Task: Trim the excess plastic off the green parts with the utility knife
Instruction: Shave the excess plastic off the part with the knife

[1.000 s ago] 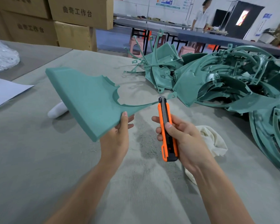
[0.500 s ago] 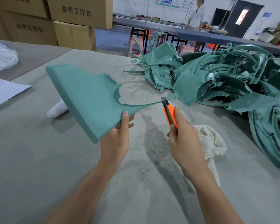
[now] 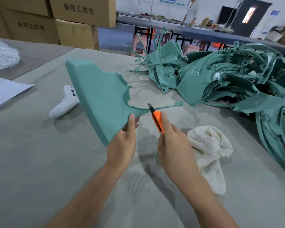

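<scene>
My left hand (image 3: 124,142) grips the near corner of a broad green plastic part (image 3: 99,97), held up above the table with a thin curved strip running off to the right. An orange utility knife (image 3: 156,119) is gripped in my right hand (image 3: 173,145); its blade tip touches the thin strip close to the part's body. A big heap of green parts (image 3: 229,79) lies at the right and back of the table.
A grey felt-covered table (image 3: 39,162) carries a white controller (image 3: 64,102) at the left, a crumpled white cloth (image 3: 207,145) at the right and a white sheet (image 3: 3,91) at the far left. Cardboard boxes (image 3: 72,22) are stacked behind. A person stands at a far table.
My right hand turned the knife over and carried it left and up, so the blade now meets the thin strip. My left hand has kept the part almost still.
</scene>
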Available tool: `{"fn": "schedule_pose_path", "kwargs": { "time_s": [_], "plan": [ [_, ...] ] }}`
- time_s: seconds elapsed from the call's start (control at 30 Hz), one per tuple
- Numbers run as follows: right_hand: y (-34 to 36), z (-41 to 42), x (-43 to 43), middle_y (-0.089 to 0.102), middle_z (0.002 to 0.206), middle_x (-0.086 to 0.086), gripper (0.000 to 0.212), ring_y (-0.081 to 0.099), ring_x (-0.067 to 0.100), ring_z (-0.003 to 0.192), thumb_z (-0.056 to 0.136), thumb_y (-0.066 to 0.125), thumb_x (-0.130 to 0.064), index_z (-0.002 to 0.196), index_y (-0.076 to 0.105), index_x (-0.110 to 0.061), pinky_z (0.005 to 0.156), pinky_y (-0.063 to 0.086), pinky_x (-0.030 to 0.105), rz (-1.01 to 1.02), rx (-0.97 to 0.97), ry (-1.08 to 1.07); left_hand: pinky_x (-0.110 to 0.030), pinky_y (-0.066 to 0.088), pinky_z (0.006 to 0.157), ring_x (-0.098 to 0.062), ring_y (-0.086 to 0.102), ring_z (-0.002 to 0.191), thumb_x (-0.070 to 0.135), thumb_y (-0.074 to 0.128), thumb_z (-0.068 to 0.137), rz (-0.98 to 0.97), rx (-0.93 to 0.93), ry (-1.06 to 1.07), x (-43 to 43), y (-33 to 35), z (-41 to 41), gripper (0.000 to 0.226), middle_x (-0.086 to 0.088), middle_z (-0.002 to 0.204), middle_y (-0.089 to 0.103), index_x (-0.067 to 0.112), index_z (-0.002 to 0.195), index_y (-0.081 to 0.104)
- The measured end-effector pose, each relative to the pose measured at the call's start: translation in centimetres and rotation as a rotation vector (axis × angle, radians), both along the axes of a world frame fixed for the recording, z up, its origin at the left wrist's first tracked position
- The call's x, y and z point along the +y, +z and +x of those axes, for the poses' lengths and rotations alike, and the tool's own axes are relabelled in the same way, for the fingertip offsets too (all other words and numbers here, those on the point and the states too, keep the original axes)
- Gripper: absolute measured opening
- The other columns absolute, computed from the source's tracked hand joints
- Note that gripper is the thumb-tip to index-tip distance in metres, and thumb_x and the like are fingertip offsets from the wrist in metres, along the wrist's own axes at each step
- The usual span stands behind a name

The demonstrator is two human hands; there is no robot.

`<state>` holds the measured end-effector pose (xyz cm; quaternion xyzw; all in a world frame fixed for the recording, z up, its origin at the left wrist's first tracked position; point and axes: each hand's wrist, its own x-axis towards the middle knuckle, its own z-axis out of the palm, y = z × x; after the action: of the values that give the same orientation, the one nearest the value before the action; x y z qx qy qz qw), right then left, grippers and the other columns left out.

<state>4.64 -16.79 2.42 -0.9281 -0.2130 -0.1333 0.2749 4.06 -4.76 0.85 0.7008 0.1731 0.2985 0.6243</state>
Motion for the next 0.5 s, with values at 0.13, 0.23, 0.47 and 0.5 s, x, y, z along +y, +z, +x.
{"fn": "schedule_pose_path", "kwargs": {
  "time_s": [0.13, 0.23, 0.47, 0.5],
  "plan": [
    [0.3, 0.5, -0.5, 0.057, 0.090, 0.005, 0.064, 0.052, 0.025, 0.073, 0.092, 0.047, 0.002, 0.150, 0.032, -0.020, 0.061, 0.036, 0.035, 0.019, -0.078, -0.069, -0.044, 0.049, 0.098, -0.015, 0.069, 0.098, 0.053, 0.043, 0.092, -0.023, 0.003, 0.024, 0.4, -0.1, 0.2, 0.031, 0.040, 0.080, 0.064, 0.072, 0.073, 0.058],
    [0.5, 2.0, -2.1, 0.061, 0.098, 0.010, 0.063, 0.051, 0.028, 0.072, 0.092, 0.044, 0.002, 0.151, 0.032, -0.019, 0.060, 0.032, 0.034, -0.025, -0.083, -0.258, -0.042, 0.044, 0.103, -0.014, 0.067, 0.104, 0.055, 0.043, 0.095, -0.018, 0.029, -0.006, 0.4, -0.5, 0.2, 0.029, 0.030, 0.094, 0.067, 0.053, 0.073, 0.063],
    [0.4, 2.3, -2.3, 0.061, 0.101, 0.010, 0.066, 0.045, 0.025, 0.072, 0.092, 0.043, 0.002, 0.151, 0.026, -0.021, 0.058, 0.027, 0.034, -0.133, -0.016, -0.310, -0.003, 0.033, 0.086, 0.012, 0.059, 0.098, 0.064, 0.035, 0.091, 0.013, 0.114, -0.068, 0.6, -1.0, 0.0, 0.031, 0.027, 0.101, 0.066, 0.050, 0.094, 0.063],
    [0.4, 2.0, -2.0, 0.059, 0.099, 0.009, 0.066, 0.046, 0.025, 0.073, 0.092, 0.042, 0.003, 0.151, 0.025, -0.022, 0.059, 0.028, 0.035, -0.120, 0.004, -0.271, -0.015, 0.039, 0.093, 0.001, 0.063, 0.103, 0.064, 0.036, 0.090, 0.002, 0.107, -0.056, 0.5, -1.0, 0.1, 0.027, 0.024, 0.103, 0.067, 0.052, 0.087, 0.060]
  ]
}}
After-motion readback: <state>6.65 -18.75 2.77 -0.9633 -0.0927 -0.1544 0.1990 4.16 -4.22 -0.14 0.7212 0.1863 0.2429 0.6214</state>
